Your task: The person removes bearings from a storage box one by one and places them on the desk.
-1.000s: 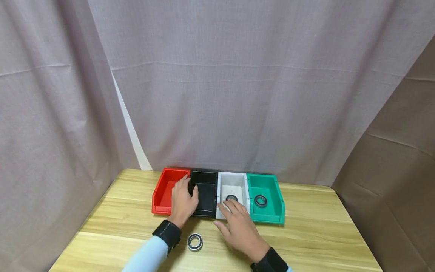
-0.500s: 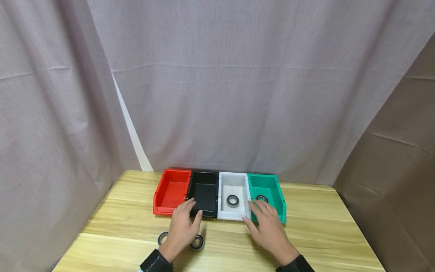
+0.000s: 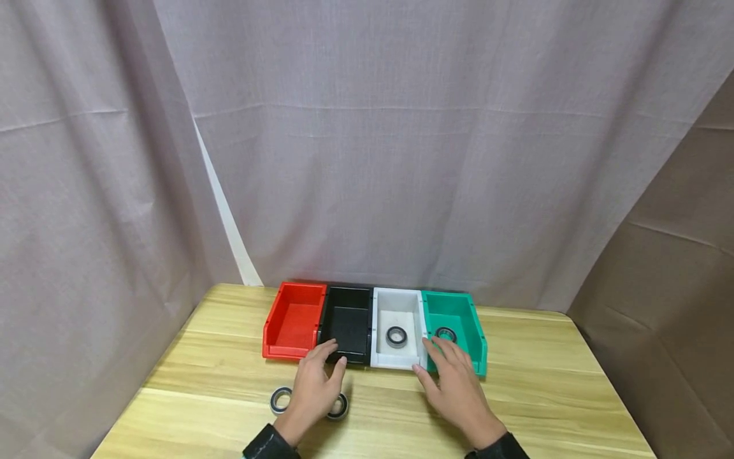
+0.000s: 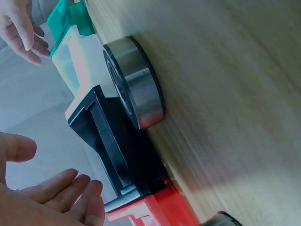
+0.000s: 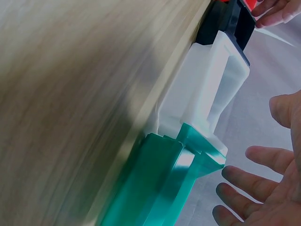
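Note:
My left hand (image 3: 312,390), fingers loosely spread, hovers before the black bin (image 3: 345,325) and holds nothing. Below it on the table lie two ball bearings: one (image 3: 274,403) left of the hand, the other (image 3: 344,410) partly hidden behind it. The left wrist view shows one bearing (image 4: 143,89) up close. My right hand (image 3: 459,395) is spread at the front of the green bin (image 3: 477,341), holding nothing. Partly behind its fingertips is a bearing (image 3: 440,331) in that bin. Another bearing (image 3: 396,345) lies flat in the white bin (image 3: 399,364).
A red bin (image 3: 294,322) stands at the left end of the row, side by side with the black, white and green ones. The wooden table (image 3: 545,382) runs back to a grey curtain (image 3: 367,159). Brown cloth (image 3: 676,287) hangs at the right.
My left hand has drawn back from between the red and black bins, bringing the left bearing into sight. My right hand has shifted right, from the white bin to the green one.

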Demonstrator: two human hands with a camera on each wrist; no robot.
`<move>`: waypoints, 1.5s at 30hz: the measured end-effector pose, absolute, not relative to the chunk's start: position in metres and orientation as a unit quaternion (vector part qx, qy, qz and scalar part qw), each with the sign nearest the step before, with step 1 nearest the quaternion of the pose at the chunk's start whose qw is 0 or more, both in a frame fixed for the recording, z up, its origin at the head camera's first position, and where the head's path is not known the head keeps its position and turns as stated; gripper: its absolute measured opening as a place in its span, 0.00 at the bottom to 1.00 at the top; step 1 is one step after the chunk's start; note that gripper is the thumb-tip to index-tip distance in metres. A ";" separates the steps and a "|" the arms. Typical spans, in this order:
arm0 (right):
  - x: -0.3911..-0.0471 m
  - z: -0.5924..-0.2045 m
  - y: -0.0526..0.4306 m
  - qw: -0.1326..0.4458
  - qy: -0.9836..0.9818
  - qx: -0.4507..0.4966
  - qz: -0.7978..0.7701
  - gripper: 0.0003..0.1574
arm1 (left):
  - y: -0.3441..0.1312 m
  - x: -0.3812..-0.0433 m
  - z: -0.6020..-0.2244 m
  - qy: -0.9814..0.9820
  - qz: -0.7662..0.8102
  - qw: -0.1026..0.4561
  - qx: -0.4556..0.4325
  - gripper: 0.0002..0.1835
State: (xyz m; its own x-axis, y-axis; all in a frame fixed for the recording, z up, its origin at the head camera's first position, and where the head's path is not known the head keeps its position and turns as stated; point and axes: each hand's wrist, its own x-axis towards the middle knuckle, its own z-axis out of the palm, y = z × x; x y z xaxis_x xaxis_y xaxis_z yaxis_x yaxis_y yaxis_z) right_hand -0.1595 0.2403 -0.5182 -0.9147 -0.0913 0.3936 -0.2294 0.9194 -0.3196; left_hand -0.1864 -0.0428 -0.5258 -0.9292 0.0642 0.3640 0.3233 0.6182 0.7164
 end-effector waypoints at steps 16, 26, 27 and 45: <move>-0.156 -0.520 0.245 0.201 -0.959 0.088 0.181 0.38 | -0.032 -0.187 -0.522 -0.880 -0.439 0.141 -0.114 0.21; -0.155 -0.521 0.245 0.208 -0.956 0.093 0.188 0.38 | -0.004 -0.203 -0.512 -0.877 -0.447 0.145 -0.096 0.21; -0.155 -0.521 0.245 0.208 -0.955 0.093 0.188 0.38 | 0.000 -0.207 -0.511 -0.878 -0.446 0.150 -0.095 0.21; -0.149 -0.517 0.244 0.237 -0.947 0.106 0.188 0.38 | 0.059 -0.287 -0.522 -0.914 -0.379 0.138 -0.036 0.26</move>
State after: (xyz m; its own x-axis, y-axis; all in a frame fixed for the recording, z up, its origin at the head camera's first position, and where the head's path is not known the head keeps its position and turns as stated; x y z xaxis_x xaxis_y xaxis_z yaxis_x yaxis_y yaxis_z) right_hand -0.1490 0.2436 -0.5171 -0.8653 -0.1119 0.4885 -0.2902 0.9066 -0.3063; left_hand -0.2867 0.0591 -0.5222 -0.9593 -0.0391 0.2796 0.1701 0.7105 0.6829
